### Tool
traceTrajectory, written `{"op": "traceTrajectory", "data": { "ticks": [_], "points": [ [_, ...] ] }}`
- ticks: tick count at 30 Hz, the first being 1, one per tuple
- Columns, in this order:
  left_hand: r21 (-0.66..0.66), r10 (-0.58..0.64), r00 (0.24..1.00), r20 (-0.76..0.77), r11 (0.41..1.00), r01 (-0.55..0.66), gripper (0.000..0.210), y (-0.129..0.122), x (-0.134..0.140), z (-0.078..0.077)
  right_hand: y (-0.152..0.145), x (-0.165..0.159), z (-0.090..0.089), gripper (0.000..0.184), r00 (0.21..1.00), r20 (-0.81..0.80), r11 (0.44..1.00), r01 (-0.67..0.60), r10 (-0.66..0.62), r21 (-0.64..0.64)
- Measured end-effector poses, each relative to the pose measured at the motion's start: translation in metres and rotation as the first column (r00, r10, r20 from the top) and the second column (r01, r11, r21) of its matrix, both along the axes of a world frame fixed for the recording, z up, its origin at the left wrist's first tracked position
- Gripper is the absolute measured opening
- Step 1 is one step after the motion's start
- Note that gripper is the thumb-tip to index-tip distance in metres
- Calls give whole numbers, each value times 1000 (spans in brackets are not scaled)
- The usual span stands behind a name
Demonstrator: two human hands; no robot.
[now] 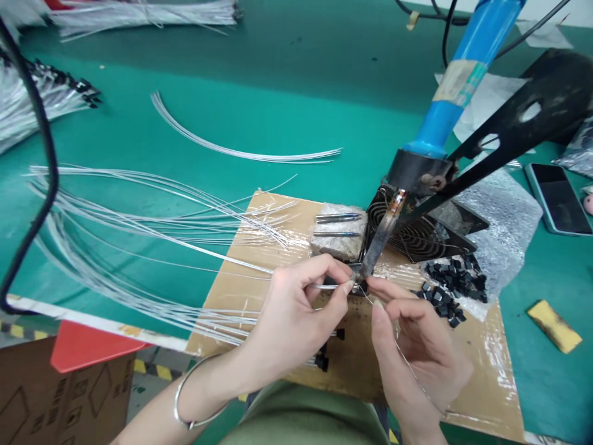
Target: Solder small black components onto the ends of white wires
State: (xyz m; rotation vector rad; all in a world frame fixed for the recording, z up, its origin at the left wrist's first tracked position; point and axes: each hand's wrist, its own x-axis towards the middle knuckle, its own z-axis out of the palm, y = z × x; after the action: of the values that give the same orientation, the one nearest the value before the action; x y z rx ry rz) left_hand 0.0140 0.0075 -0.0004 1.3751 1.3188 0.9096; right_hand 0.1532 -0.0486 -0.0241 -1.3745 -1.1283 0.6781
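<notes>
My left hand (299, 315) pinches a thin white cable (245, 264) between thumb and fingers, with the cable's end under the tip of a soldering iron (377, 244). The iron is blue-handled and hangs tilted in a black stand (514, 117). A strand of solder wire (410, 366) runs through the closed fingers of my right hand (417, 337), its end close to the iron's tip. Both hands meet just below that tip, so the exact contact is hidden. Behind my left fingers, a worn pale block (338, 247) carries thin metal rods (338, 234).
Loose white cables (134, 213) spread leftward from the cardboard sheet (491, 371). A black fan (417, 232) sits behind the iron. Small black connector housings (456, 278) lie on plastic at right, near a phone (558, 198) and a yellow sponge (555, 326). A black cord (50, 154) hangs at left.
</notes>
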Motion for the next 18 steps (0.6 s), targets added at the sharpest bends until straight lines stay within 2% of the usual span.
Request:
{"op": "traceTrajectory", "data": {
  "ticks": [10,18],
  "points": [
    [-7,-8,1000,-20,1000,8,11,-2,-1,-2,0,4,-3,15,998,49,1000,-29,29,2],
    [7,-13,1000,-4,1000,13,12,-1,0,-1,1,1,-2,16,1000,17,1000,-4,4,16]
  ]
}}
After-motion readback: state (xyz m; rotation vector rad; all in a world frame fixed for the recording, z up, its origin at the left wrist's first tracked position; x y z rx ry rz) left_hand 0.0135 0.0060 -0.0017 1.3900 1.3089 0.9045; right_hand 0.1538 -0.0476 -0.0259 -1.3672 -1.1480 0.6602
